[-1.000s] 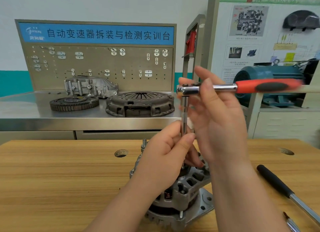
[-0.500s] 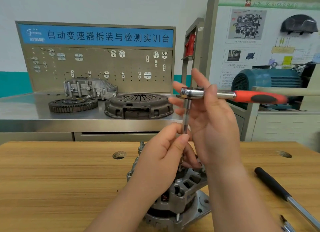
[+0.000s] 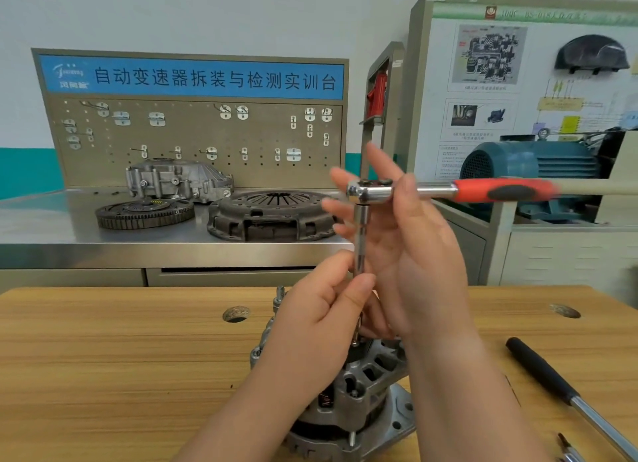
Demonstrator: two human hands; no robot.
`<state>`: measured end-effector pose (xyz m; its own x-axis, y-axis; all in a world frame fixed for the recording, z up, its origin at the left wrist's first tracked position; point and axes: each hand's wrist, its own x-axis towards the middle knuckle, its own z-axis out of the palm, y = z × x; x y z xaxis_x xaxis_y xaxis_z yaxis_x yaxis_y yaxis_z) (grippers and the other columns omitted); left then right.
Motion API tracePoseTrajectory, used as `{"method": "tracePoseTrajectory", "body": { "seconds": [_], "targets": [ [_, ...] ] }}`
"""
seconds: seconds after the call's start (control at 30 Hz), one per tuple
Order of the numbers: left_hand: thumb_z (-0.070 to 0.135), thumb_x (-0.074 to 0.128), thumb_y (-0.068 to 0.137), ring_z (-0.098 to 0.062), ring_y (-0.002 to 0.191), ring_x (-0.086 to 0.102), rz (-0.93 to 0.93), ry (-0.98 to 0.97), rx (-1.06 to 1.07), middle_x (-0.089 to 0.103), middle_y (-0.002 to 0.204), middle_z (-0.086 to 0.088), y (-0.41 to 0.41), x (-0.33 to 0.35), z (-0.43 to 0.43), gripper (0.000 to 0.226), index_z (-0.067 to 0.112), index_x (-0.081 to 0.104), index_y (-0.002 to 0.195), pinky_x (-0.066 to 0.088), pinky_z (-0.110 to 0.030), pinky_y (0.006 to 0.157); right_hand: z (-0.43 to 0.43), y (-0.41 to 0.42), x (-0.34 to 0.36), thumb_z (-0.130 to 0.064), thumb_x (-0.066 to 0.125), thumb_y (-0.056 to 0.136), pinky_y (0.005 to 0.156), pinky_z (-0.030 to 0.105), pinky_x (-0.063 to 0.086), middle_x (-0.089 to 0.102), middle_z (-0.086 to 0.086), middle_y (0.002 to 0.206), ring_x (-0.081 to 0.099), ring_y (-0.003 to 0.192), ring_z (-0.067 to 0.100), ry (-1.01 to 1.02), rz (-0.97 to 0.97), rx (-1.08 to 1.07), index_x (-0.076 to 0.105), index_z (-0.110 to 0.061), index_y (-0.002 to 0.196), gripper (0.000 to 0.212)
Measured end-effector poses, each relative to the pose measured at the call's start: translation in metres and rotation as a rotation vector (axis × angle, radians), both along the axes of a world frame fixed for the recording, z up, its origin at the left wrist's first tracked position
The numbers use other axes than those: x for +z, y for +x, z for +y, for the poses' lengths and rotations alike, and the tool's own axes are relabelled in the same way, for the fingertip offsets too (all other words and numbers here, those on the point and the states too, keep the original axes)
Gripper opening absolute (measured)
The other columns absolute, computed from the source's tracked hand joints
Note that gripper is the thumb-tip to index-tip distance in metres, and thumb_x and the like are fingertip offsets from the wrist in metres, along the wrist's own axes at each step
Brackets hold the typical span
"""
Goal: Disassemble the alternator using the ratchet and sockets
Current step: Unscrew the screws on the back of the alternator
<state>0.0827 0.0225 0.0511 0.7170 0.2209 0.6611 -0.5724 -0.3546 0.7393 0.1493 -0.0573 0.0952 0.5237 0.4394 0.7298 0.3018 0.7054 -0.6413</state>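
pinching the extension (image 3: 361, 234), left hand (image 3: 321, 323) sits above alternator (image 3: 359, 389).

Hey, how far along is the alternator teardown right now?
Done: the ratchet and extension are joined and stand upright over the alternator. In hand: the left hand pinches the extension, the right hand grips the ratchet head. Left: the alternator looks fully assembled, so nearly everything.
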Motion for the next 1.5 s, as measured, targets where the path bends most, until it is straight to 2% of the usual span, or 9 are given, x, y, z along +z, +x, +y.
{"method": "tracePoseTrajectory", "body": {
  "seconds": [0.13,0.37,0.63,0.83,0.97,1.13,1.23,1.33,1.5],
  "targets": [
    [0.029,0.048,0.089,-0.015,0.06,0.069,0.024,-0.03,-0.001,0.065,0.058,0.001,0.003,-0.001,0.0,0.016,0.033,0.063,0.083,0.055,-0.025,0.061,-0.009,0.009,0.008,-0.065,0.06,0.079,0.101,0.045,0.049,0.055,-0.027,0.134,0.052,0.128,0.007,-0.066,-0.379,-0.189,0.061,-0.056,0.113,0.035],
    [0.045,0.046,0.089,-0.014,0.059,0.063,-0.024,-0.024,-0.006,0.064,0.065,-0.006,0.001,-0.002,-0.001,0.026,0.024,0.061,0.087,0.052,-0.025,0.06,0.002,-0.003,-0.001,-0.053,0.046,0.081,0.076,0.028,0.056,0.075,0.004,0.104,0.073,0.091,0.019,-0.024,0.085,0.188,0.065,-0.022,0.116,0.051],
    [0.03,0.049,0.091,-0.015,0.06,0.068,-0.016,-0.021,0.028,0.066,0.059,-0.001,0.005,-0.004,0.0,0.02,0.038,0.065,0.081,0.055,-0.026,0.061,-0.007,0.003,0.005,-0.046,0.069,0.08,0.102,0.033,0.046,0.064,-0.012,0.128,0.051,0.132,0.018,0.038,-0.218,0.036,0.069,-0.036,0.117,0.038],
    [0.045,0.042,0.09,-0.015,0.062,0.065,-0.038,0.021,0.015,0.066,0.067,-0.003,0.002,-0.006,-0.001,0.026,0.027,0.059,0.083,0.053,-0.028,0.062,0.002,0.001,0.001,-0.052,0.052,0.079,0.087,0.032,0.057,0.075,0.004,0.108,0.072,0.096,0.02,-0.015,0.127,0.224,0.069,-0.024,0.113,0.047],
    [0.04,0.045,0.089,-0.017,0.059,0.065,-0.064,0.02,0.029,0.065,0.062,-0.005,0.003,-0.007,-0.001,0.024,0.022,0.059,0.084,0.052,-0.025,0.061,-0.002,-0.001,0.003,-0.048,0.063,0.083,0.078,0.045,0.043,0.07,-0.002,0.12,0.067,0.103,0.016,0.039,0.025,0.154,0.068,-0.034,0.116,0.037],
    [0.034,0.054,0.09,-0.015,0.055,0.062,-0.076,-0.027,0.086,0.063,0.058,-0.002,0.005,-0.009,-0.003,0.015,0.024,0.061,0.081,0.054,-0.03,0.058,-0.004,-0.002,0.002,-0.044,0.07,0.08,0.084,0.051,0.035,0.065,-0.013,0.126,0.036,0.123,0.063,0.036,-0.133,0.155,0.067,-0.038,0.12,0.041],
    [0.044,0.049,0.09,-0.02,0.059,0.063,-0.062,-0.002,0.087,0.065,0.064,-0.005,0.003,-0.009,-0.004,0.028,0.018,0.058,0.082,0.055,-0.036,0.059,0.001,-0.003,0.002,-0.044,0.058,0.084,0.087,0.032,0.053,0.069,-0.002,0.122,0.068,0.107,0.026,0.055,0.071,0.237,0.065,-0.024,0.12,0.042],
    [0.047,0.044,0.09,-0.021,0.061,0.063,-0.045,0.033,0.061,0.065,0.066,-0.004,0.002,-0.007,-0.004,0.03,0.021,0.058,0.084,0.054,-0.039,0.061,0.001,-0.001,0.001,-0.052,0.052,0.077,0.081,0.029,0.058,0.075,0.005,0.104,0.073,0.089,0.018,-0.024,0.136,0.215,0.065,-0.021,0.117,0.052],
    [0.033,0.051,0.092,-0.016,0.055,0.061,-0.057,0.001,0.099,0.063,0.059,-0.003,0.006,-0.007,-0.003,0.02,0.019,0.058,0.079,0.049,-0.026,0.058,-0.002,-0.002,0.003,-0.044,0.071,0.079,0.101,0.039,0.045,0.068,-0.007,0.122,0.058,0.121,0.016,0.063,-0.059,0.084,0.069,-0.035,0.117,0.04]
  ]
}}
